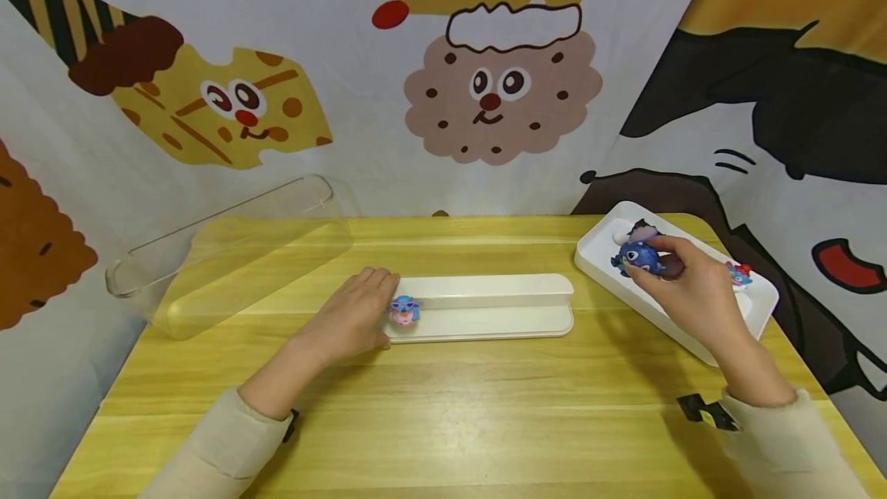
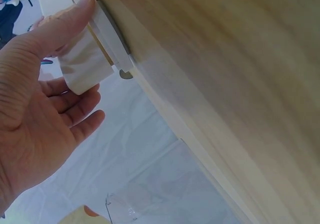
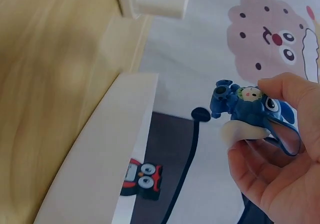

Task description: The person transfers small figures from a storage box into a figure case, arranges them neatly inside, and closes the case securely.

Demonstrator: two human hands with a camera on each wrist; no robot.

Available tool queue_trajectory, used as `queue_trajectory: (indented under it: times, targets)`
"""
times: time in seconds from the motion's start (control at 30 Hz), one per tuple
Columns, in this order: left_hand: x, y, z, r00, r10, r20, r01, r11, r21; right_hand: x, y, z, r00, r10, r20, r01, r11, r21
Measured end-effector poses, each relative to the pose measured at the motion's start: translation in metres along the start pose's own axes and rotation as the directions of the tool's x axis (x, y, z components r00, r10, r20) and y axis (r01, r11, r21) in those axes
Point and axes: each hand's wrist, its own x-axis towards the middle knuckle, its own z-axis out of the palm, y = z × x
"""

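Observation:
My left hand [image 1: 356, 310] grips the left end of a long white two-level display stand [image 1: 499, 322], thumb at its front edge and fingers behind; the left wrist view shows the same hold on the white end [image 2: 82, 64]. A small blue figurine with a pink front [image 1: 405, 311] stands on the stand right beside those fingers. Between thumb and fingers, my right hand [image 1: 700, 295] pinches a blue big-eared figurine [image 1: 639, 258] above a white tray [image 1: 751, 322]. The right wrist view shows this figurine [image 3: 250, 106] tilted on its side, with a cream-coloured part underneath.
A blue figurine with a red top [image 1: 740, 274] sits in the tray near its right end. In the right wrist view, a red-and-black big-eyed figure [image 3: 142, 179] shows over the tray wall. A clear plastic cover [image 1: 242, 252] lies at the back left, near the printed cloth [image 1: 374, 129].

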Motion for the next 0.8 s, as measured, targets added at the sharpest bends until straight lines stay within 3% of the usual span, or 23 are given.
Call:
queue_trajectory:
  times: [0.5, 0.8]
  targets:
    - [0.0, -0.001, -0.001, 1.0, 0.004, 0.0, -0.004, 1.0, -0.003, 0.007, -0.038, 0.025, 0.995, -0.102, 0.006, 0.101, 0.992, 0.078]
    - [0.0, -0.001, -0.001, 1.0, -0.004, 0.006, 0.004, 1.0, -0.002, 0.009, -0.058, 0.046, 0.975, -0.221, -0.021, 0.222, 0.968, 0.112]
